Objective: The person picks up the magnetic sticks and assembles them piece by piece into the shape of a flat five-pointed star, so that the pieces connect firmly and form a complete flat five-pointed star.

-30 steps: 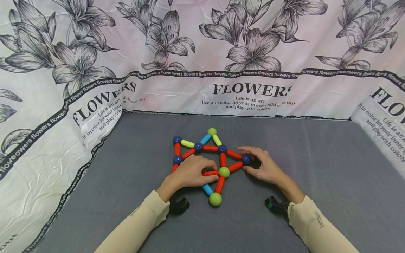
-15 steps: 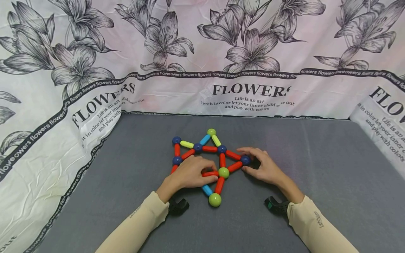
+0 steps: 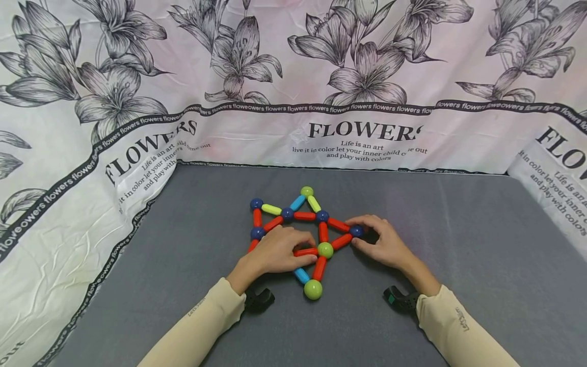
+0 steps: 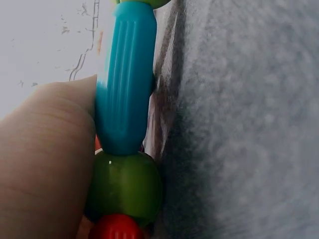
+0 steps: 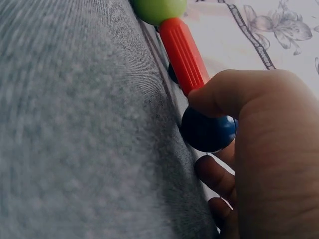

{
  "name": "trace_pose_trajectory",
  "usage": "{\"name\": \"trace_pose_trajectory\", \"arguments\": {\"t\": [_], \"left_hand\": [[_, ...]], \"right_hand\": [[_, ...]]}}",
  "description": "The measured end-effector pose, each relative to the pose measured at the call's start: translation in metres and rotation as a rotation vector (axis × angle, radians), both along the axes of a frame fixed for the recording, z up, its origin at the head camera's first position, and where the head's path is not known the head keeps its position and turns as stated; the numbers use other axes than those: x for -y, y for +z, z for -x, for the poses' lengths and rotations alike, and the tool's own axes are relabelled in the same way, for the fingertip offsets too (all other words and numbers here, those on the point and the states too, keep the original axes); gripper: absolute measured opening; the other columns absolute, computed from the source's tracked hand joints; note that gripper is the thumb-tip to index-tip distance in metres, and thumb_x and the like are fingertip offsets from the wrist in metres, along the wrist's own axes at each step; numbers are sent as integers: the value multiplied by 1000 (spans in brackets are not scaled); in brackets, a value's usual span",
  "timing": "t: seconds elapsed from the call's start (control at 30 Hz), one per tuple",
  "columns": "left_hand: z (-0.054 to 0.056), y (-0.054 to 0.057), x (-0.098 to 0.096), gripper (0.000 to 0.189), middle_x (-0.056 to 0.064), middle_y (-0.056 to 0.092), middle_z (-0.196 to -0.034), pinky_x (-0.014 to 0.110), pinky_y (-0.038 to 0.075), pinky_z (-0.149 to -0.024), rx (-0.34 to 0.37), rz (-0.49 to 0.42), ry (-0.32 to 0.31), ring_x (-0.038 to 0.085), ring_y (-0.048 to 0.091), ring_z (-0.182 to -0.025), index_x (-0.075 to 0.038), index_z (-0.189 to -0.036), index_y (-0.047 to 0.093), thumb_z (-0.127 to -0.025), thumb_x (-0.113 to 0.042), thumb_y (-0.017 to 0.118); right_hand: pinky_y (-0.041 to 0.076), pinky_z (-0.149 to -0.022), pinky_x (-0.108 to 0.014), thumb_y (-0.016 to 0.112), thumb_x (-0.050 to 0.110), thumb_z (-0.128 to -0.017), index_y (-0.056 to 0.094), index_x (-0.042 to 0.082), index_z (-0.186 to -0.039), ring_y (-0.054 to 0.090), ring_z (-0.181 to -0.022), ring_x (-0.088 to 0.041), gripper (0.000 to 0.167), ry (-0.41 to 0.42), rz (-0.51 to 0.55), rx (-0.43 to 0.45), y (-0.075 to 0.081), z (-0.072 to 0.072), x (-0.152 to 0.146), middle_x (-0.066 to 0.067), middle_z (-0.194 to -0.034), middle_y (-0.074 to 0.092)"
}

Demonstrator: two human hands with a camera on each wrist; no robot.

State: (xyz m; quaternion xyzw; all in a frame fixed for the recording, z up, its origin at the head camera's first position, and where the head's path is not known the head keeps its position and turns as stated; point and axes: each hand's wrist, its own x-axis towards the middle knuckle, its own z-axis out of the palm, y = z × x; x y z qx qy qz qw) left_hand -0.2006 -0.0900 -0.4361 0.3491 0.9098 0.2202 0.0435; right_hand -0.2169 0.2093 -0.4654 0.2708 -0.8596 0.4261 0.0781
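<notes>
A star-shaped frame of magnetic rods and balls lies flat on the grey table. My left hand (image 3: 277, 250) covers its lower left part, thumb and index finger about a red rod (image 3: 305, 252) that meets a green ball (image 3: 325, 250). In the left wrist view the thumb lies along a blue rod (image 4: 127, 79) and another green ball (image 4: 127, 186). At the star's right tip, my right hand (image 3: 385, 242) pinches a dark blue ball (image 3: 356, 231). Its thumb rests where that ball meets a red rod (image 5: 183, 55). The joints beneath my left palm are hidden.
A white cloth (image 3: 257, 137) printed with black flowers hangs behind the grey table (image 3: 458, 224) and along its left side. Black bands (image 3: 260, 299) with camera mounts sit at both wrists.
The right index finger has closed in, from just above the dark blue ball to the joint of ball and red rod. The left hand and the star stay practically where they were.
</notes>
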Motion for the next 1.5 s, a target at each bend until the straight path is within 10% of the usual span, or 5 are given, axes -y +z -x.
{"name": "trace_pose_trajectory", "arguments": {"t": [0.4,0.63,0.97,1.3,1.5], "left_hand": [[8,4,9,39,2,57,-141,56,31,-108,-202,-110,213,27,43,-140,-25,-132,65,-100,-45,61],[15,-1,22,57,11,35,-164,70,8,-118,-85,3,477,42,16,-156,-29,-151,48,-100,-54,52],[13,0,20,67,12,47,-155,72,14,-115,-75,60,585,43,26,-150,-21,-155,42,-99,-55,55],[7,6,9,47,2,75,-95,50,39,-91,-180,5,540,23,64,-88,-14,-130,67,-99,-49,59],[7,6,8,25,-8,53,-60,42,37,-79,-240,-108,450,13,50,-66,-20,-76,69,-97,-32,63]], "right_hand": [[39,-77,-28,73,0,-86,69,1,-114,61,-81,-24,28,-379,67,-208,-1,6,-2,-16,-105,67],[36,-86,-30,83,28,-82,64,14,-113,54,-92,-15,40,-53,-66,-93,1,-5,9,-2,-103,65],[22,-89,-42,86,56,-71,38,20,-157,41,-126,-27,105,-24,-273,-11,6,-18,26,-7,-148,53],[27,-86,-51,77,10,-87,65,1,-128,52,-110,-39,44,-397,26,-186,-3,-3,13,-23,-124,67],[19,-94,-63,69,20,-94,69,7,-128,34,-135,-47,36,-315,6,-117,-3,-3,11,-26,-155,44]]}}
